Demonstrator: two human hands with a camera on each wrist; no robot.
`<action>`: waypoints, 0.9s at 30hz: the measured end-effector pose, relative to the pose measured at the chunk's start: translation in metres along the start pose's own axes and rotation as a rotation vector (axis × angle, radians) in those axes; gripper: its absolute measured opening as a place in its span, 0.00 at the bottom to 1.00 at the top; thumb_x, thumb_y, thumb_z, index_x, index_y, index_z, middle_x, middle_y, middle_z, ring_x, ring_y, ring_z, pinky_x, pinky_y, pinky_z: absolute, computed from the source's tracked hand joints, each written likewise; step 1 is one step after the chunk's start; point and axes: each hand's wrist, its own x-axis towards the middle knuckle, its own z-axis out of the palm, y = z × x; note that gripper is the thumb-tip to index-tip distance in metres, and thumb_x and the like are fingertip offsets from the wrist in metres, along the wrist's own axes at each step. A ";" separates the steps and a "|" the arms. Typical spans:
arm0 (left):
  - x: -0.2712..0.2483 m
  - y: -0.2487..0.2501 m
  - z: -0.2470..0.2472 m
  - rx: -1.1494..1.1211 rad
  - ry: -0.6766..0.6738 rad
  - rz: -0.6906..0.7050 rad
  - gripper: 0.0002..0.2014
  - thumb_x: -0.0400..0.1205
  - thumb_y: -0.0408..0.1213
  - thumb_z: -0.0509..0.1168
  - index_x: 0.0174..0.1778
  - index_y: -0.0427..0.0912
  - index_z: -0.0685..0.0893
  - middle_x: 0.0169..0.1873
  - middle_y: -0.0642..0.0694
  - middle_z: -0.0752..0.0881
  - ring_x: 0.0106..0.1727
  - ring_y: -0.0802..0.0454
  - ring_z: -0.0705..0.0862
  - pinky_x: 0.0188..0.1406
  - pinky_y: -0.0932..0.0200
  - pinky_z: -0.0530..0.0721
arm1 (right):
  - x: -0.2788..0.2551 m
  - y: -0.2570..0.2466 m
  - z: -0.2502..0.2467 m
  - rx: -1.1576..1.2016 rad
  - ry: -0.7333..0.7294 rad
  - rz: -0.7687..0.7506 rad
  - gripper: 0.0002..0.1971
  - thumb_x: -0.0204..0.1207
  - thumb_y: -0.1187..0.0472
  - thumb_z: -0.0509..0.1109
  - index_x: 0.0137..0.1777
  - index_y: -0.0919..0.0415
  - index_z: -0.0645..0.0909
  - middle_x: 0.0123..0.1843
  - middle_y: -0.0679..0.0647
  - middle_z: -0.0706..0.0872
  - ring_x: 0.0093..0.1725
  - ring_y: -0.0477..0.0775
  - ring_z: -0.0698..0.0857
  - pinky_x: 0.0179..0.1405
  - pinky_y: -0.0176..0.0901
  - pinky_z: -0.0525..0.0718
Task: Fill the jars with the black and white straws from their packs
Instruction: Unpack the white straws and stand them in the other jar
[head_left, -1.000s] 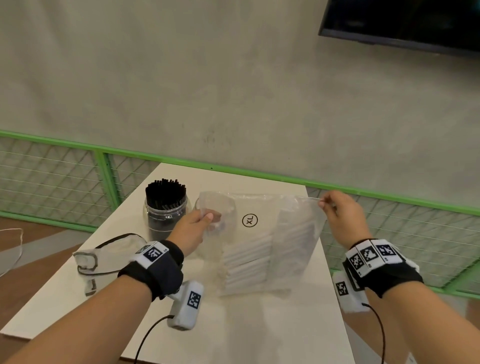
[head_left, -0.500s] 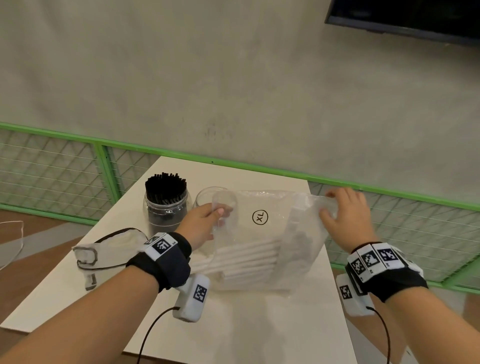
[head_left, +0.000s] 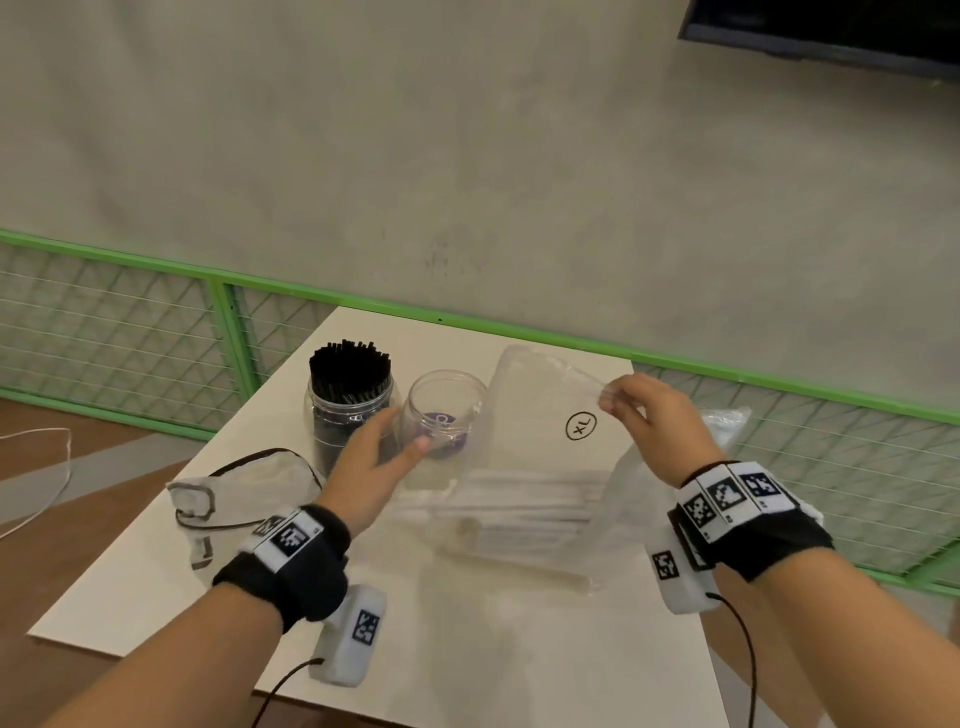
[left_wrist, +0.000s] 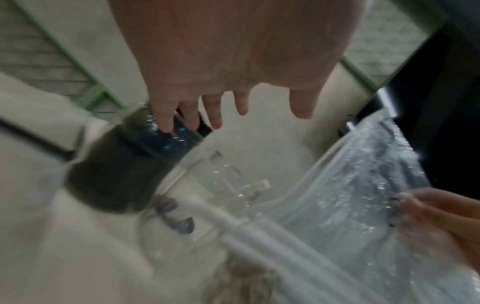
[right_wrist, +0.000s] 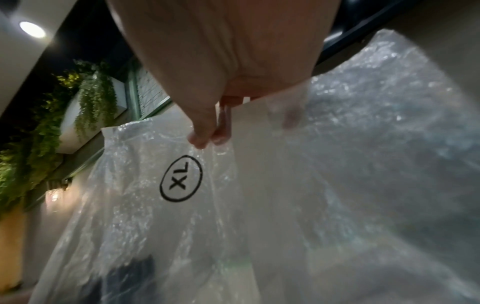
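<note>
Left of the fingers, the clear jar of black straws (head_left: 349, 400) is full; the empty clear jar (head_left: 442, 410) waits beside the relaxed left hand (head_left: 371, 460), the right hand (head_left: 657, 421) pinches the clear plastic pack of white straws (head_left: 540, 467).

Three views: one from the head, one under each wrist.

The head view looks forward and down from above the table's (head_left: 519, 649) near edge, toward the far edge and the wall behind, taking in both forearms and all that stands on the table. The left wrist view sits close under the left hand (left_wrist: 233, 51), looks along the palm past the fingers toward the table's far left corner, and is blurred. The right wrist view sits just as close under the right hand (right_wrist: 221, 51), tilted upward. All three share the clear pack (head_left: 545, 467) (left_wrist: 363, 205) (right_wrist: 182, 205); its circled XL mark (head_left: 581, 426) (right_wrist: 181, 181) reads in the head and right wrist views.
</note>
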 end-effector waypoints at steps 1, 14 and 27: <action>-0.006 -0.011 -0.005 -0.032 0.033 -0.062 0.39 0.75 0.60 0.67 0.79 0.51 0.62 0.77 0.50 0.67 0.75 0.55 0.66 0.75 0.52 0.63 | -0.001 0.002 -0.003 0.039 0.003 0.020 0.05 0.80 0.63 0.67 0.44 0.55 0.83 0.46 0.54 0.86 0.48 0.57 0.84 0.51 0.53 0.81; -0.034 -0.049 0.029 -0.245 -0.189 -0.368 0.55 0.63 0.50 0.81 0.80 0.53 0.53 0.75 0.52 0.67 0.76 0.49 0.67 0.71 0.48 0.69 | -0.006 -0.017 -0.023 0.709 0.159 0.157 0.12 0.80 0.66 0.66 0.39 0.49 0.81 0.36 0.39 0.86 0.38 0.33 0.82 0.39 0.25 0.78; -0.022 0.005 -0.031 -0.133 0.069 0.027 0.27 0.59 0.53 0.82 0.53 0.61 0.81 0.50 0.57 0.87 0.54 0.62 0.83 0.56 0.57 0.81 | -0.015 -0.024 0.037 1.526 0.250 0.619 0.14 0.86 0.64 0.53 0.39 0.55 0.74 0.31 0.52 0.84 0.41 0.56 0.92 0.45 0.63 0.88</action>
